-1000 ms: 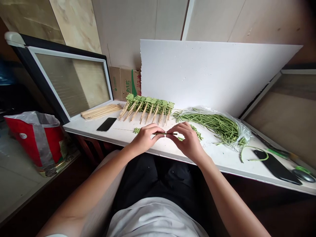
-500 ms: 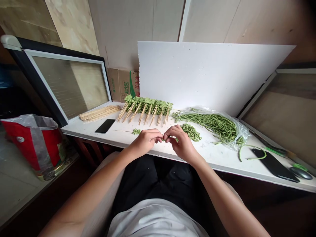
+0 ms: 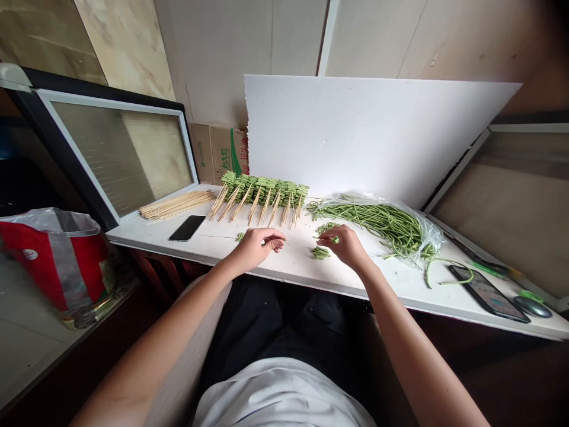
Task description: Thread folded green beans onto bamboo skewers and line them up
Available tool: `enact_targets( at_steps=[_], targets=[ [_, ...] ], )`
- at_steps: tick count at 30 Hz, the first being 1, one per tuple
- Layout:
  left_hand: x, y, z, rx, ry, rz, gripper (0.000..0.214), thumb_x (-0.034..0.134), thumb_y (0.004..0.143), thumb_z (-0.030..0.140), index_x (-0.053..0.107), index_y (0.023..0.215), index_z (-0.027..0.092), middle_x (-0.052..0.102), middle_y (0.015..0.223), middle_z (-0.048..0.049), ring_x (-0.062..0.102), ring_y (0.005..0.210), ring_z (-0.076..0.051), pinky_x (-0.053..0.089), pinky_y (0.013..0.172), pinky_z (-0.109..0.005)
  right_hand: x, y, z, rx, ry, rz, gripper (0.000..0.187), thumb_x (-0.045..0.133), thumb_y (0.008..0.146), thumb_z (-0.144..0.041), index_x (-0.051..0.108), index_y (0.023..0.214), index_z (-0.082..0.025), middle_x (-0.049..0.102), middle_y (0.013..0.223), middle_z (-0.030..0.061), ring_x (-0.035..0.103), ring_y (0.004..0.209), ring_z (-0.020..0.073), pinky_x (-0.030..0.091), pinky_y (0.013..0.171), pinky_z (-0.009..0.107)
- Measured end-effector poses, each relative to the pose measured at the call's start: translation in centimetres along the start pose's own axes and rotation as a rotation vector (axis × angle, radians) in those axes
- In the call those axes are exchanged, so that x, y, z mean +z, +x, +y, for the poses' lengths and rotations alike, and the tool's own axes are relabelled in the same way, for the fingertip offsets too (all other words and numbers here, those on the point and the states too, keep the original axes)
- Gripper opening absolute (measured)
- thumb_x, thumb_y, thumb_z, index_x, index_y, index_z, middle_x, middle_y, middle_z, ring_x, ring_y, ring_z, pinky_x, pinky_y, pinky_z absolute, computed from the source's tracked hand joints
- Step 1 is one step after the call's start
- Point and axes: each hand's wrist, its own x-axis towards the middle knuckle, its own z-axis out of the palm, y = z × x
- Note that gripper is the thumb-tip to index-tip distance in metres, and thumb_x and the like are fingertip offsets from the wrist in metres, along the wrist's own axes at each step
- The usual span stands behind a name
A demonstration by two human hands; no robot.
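My left hand (image 3: 258, 246) is closed around a thin bamboo skewer (image 3: 217, 236), whose bare end sticks out to the left over the table. Short cut pieces of long bean (image 3: 240, 236) sit on the skewer just left of the hand. My right hand (image 3: 345, 244) is over the pile of cut bean pieces (image 3: 320, 253), its thumb and finger pinched on a small green piece. The hand hides much of the pile.
Behind are stacked bean skewers (image 3: 267, 188), with loose bamboo sticks (image 3: 175, 205) and a phone (image 3: 187, 228) to the left. Whole long beans (image 3: 382, 222) in a plastic bag, another phone (image 3: 486, 292) and a mouse (image 3: 532, 306) lie right. A red bag (image 3: 40, 255) stands beside the table.
My hands, together before, have moved apart. The right went to the right, to the bean pile; the left went slightly left with the skewer. The right-hand phone's screen has lit up.
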Motion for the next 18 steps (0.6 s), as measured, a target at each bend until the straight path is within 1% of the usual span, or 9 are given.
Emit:
enact_targets(
  at_steps=[2,4,8,11,14,16,18],
  targets=[
    [0.2,0.0,0.0,-0.006,0.010,-0.005,0.024,0.071,0.099,0.037,0.078,0.102,0.014,0.079,0.080,-0.0073,0.077,0.079,-0.020,0.063,0.080,-0.033,0.8,-0.3,1.9,0.080,0.010,-0.053,0.017,0.079,0.090,-0.036,0.084,0.089,-0.020,0.080,0.089,0.0094,0.070,0.084,0.0266,0.053,0.076,0.040],
    [0.3,0.0,0.1,-0.022,0.015,-0.010,0.024,0.070,0.099,0.036,0.077,0.104,0.014,0.080,0.082,-0.0074,0.078,0.080,-0.021,0.063,0.079,-0.033,1.3,-0.6,2.9,0.107,0.019,-0.089,0.012,0.079,0.089,-0.031,0.084,0.087,-0.020,0.080,0.089,0.0086,0.072,0.083,0.0257,0.054,0.075,0.038],
    [0.5,-0.1,0.2,-0.033,0.054,-0.024,0.021,0.071,0.098,0.034,0.077,0.104,0.015,0.080,0.086,-0.0072,0.077,0.080,-0.020,0.063,0.078,-0.031,1.7,-0.9,3.4,0.031,0.011,-0.120,0.012,0.080,0.088,-0.032,0.084,0.084,-0.022,0.081,0.085,0.0078,0.073,0.086,0.0260,0.056,0.079,0.038],
    [0.5,-0.2,-0.1,-0.005,0.095,-0.057,0.023,0.068,0.100,0.035,0.078,0.109,0.017,0.080,0.100,-0.0091,0.077,0.083,-0.019,0.062,0.082,-0.031,1.7,-1.0,3.6,-0.008,0.021,-0.134,0.015,0.083,0.086,-0.036,0.083,0.083,-0.022,0.080,0.083,0.0076,0.072,0.084,0.0257,0.056,0.081,0.039],
    [0.5,-0.4,-0.3,0.031,0.118,-0.095,0.026,0.064,0.103,0.036,0.078,0.116,0.020,0.078,0.113,-0.0102,0.077,0.090,-0.019,0.061,0.085,-0.031,1.6,-0.9,3.3,-0.016,0.009,-0.088,0.024,0.085,0.083,-0.045,0.083,0.083,-0.021,0.079,0.086,0.0097,0.071,0.090,0.0282,0.056,0.084,0.043],
    [0.6,-0.5,-0.5,0.054,0.125,-0.103,0.026,0.063,0.103,0.035,0.078,0.118,0.021,0.078,0.114,-0.0101,0.076,0.093,-0.020,0.061,0.087,-0.032,1.3,-0.7,2.4,-0.001,0.032,-0.053,0.032,0.082,0.085,-0.052,0.082,0.085,-0.020,0.079,0.091,0.0119,0.071,0.093,0.0291,0.056,0.084,0.044],
    [0.7,-0.5,-0.5,0.085,0.139,-0.092,0.023,0.066,0.102,0.032,0.080,0.117,0.021,0.077,0.111,-0.0097,0.075,0.095,-0.020,0.060,0.088,-0.033,0.7,-0.4,0.8,0.034,0.120,-0.065,0.039,0.075,0.091,-0.057,0.082,0.089,-0.019,0.079,0.096,0.0128,0.071,0.089,0.0269,0.057,0.080,0.041]
  ],
)
